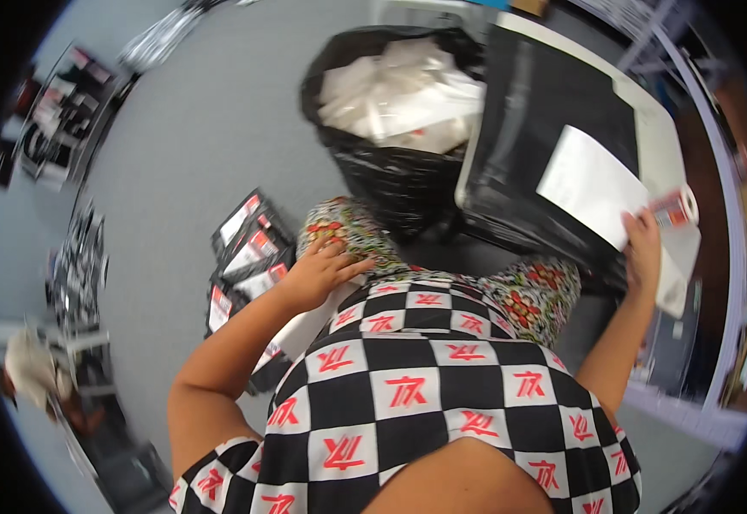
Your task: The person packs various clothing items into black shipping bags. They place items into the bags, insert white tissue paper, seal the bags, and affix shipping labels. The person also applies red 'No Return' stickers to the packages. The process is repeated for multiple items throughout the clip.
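At the right, my right hand pinches the lower edge of a white paper sheet that lies over a black-covered tabletop. A roll of red-and-white printed labels lies beside those fingers. My left hand rests with spread fingers on my patterned trouser leg; part of a white sheet shows below it, and whether the hand touches that is unclear. Left of that hand, several black plastic parcels with red-and-white labels are stacked.
A black bin bag full of crumpled clear and white plastic stands against the table. Metal shelving runs along the right. At the far left are another person, a loaded rack and a heap of wrapped parcels.
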A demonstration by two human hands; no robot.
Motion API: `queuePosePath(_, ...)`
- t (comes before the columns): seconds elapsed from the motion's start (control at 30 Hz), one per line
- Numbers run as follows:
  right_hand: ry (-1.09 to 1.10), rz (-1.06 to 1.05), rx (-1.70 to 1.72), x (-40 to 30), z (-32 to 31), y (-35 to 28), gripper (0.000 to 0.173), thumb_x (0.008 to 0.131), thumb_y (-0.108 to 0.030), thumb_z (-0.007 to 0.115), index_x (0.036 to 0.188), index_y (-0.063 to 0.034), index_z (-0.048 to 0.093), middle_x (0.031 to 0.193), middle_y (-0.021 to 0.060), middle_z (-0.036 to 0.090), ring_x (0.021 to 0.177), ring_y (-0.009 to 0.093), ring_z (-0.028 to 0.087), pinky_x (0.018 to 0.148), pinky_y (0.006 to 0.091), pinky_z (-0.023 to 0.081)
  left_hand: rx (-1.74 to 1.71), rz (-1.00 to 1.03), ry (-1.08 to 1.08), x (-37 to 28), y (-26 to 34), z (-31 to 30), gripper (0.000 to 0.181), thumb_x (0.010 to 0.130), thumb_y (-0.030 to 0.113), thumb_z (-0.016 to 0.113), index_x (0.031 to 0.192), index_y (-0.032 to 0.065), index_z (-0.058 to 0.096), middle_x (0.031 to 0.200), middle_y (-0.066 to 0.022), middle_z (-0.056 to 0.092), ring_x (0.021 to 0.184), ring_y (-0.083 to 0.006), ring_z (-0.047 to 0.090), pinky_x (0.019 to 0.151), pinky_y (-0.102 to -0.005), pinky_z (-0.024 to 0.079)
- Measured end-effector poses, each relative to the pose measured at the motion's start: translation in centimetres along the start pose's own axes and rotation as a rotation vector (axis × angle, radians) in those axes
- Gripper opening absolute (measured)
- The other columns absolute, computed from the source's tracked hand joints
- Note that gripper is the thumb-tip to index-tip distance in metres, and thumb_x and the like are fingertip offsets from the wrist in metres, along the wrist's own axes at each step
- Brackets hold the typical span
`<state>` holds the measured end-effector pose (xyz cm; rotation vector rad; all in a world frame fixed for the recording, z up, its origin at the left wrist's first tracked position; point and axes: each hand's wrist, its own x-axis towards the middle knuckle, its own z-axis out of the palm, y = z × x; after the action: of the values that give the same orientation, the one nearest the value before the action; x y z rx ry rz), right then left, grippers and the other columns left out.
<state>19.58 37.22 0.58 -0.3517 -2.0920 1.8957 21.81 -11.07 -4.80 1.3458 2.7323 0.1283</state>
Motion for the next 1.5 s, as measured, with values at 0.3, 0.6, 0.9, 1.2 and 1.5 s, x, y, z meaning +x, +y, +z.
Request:
queuePosePath(0.3, 0.030, 0.174, -0.200, -2.2, 0.9, 2.2, 0.018, 0.074, -0.011, 0.058, 0.088, -0.0041, 0.049, 0.073, 0.0003, 0.054, 0.062, 0.006, 0.050, 0.053, 0.0184, 0.041, -0.192, 0.029, 0.219, 3.8, -1.7, -0.7, 0.014, 0.061, 0.006, 0.053, 0.073, 0.0083, 0.047, 0.079, -0.0072, 0.047, 0.078, -0.0257, 0.047, 0.072, -0.0355, 0.037)
queuePosePath(0.6, 0.183, 0.052, -1.160, -2.9, 4.5, 0.6, 0.043, 0.063, -0.020, 0.067, 0.100, -0.0043, 0.050, 0.094, 0.0154, 0.053, 0.081, 0.028, 0.053, 0.071, 0.0348, 0.042, -0.556, 0.080, 0.729, 9.0, -0.1, -3.1, 0.032, 0.048, -0.015, 0.057, 0.073, 0.0030, 0.045, 0.081, -0.0112, 0.053, 0.078, -0.0259, 0.055, 0.068, -0.0303, 0.044)
queuePosePath(0.9, -0.455, -0.933, -0.374, -7.7, 14.1, -5.0, 0.043, 0.058, -0.005, 0.066, 0.100, -0.0061, 0.053, 0.099, 0.0099, 0.050, 0.089, 0.024, 0.050, 0.074, 0.0311, 0.042, -0.984, 0.352, 0.768, 14.5, 5.4, -6.8, 0.025, 0.056, -0.010, 0.055, 0.077, 0.0018, 0.048, 0.082, -0.0110, 0.049, 0.076, -0.0236, 0.054, 0.069, -0.0310, 0.043)
queuePosePath(1.2, -0.367, -0.509, -0.218, -9.7, 15.0, -5.4, 0.021, 0.062, -0.008, 0.067, 0.077, -0.0048, 0.053, 0.076, 0.0058, 0.052, 0.068, 0.018, 0.052, 0.059, 0.0256, 0.042, -0.990, 0.128, 0.708, 14.0, 5.5, -7.0, 0.017, 0.059, -0.003, 0.063, 0.065, 0.0041, 0.048, 0.065, -0.0052, 0.049, 0.061, -0.0159, 0.049, 0.054, -0.0246, 0.039)
queuePosePath(1.5, -0.017, -0.283, -0.209, -8.2, 8.9, -5.7, 0.010, 0.072, -0.011, 0.061, 0.067, -0.0072, 0.052, 0.065, -0.0024, 0.048, 0.059, 0.006, 0.044, 0.052, 0.0213, 0.035, -1.006, -0.249, 0.711, 15.0, 2.2, -8.8, 0.016, 0.069, 0.009, 0.065, 0.068, 0.0036, 0.050, 0.060, 0.0005, 0.049, 0.055, -0.0063, 0.045, 0.049, -0.0206, 0.036)
